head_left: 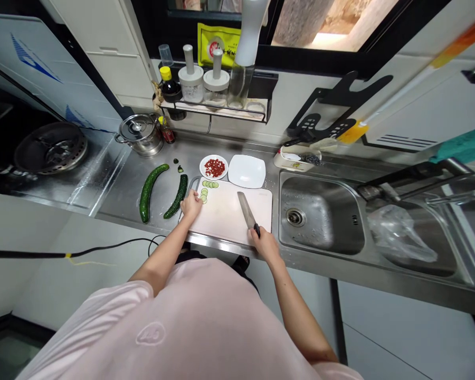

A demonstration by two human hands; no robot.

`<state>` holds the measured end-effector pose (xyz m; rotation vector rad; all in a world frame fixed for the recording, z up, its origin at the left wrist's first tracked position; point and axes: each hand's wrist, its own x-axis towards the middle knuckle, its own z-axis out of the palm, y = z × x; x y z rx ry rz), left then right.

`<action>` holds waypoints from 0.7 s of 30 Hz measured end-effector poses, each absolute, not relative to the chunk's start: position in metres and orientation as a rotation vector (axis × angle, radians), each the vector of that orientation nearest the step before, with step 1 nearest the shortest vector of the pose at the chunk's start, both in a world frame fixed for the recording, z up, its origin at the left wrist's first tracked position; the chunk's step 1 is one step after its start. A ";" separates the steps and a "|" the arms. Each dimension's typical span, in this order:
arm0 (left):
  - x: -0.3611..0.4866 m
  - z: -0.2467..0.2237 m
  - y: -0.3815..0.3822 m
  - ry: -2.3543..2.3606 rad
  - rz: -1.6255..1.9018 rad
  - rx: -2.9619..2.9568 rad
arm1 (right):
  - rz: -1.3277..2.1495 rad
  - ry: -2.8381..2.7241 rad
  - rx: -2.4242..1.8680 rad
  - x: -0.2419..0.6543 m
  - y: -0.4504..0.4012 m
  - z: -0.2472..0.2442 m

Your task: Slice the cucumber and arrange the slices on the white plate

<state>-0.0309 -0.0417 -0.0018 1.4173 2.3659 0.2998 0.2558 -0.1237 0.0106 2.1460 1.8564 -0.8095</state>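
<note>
Right of the frame's centre, the right hand [264, 244] is closed around the handle of a knife [245, 209], its blade over the white cutting board [225, 214]. Left of centre, the left hand [191, 206] is half curled beside cucumber slices [210, 184] on the board; I cannot tell whether it grips anything. Two cucumbers [178, 198] lie farther left.
</note>
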 end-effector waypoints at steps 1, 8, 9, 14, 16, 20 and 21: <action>-0.031 -0.002 -0.042 2.370 0.294 1.420 | -0.806 1.855 2.148 0.256 -0.123 0.010; -0.036 -0.004 -0.042 2.365 0.299 1.474 | -0.809 1.833 2.146 0.254 -0.122 0.013; -0.036 -0.004 -0.041 2.367 0.291 1.481 | -0.812 1.835 2.145 0.254 -0.122 0.013; -0.035 -0.003 -0.042 2.383 0.272 1.520 | -0.814 1.827 2.153 0.254 -0.123 0.015; -0.035 -0.003 -0.043 2.366 0.280 1.522 | -0.820 1.815 2.155 0.254 -0.122 0.016; -0.035 -0.002 -0.045 2.342 0.310 1.512 | -0.820 1.818 2.153 0.253 -0.122 0.017; -0.035 -0.002 -0.046 2.349 0.315 1.506 | -0.816 1.821 2.154 0.253 -0.122 0.016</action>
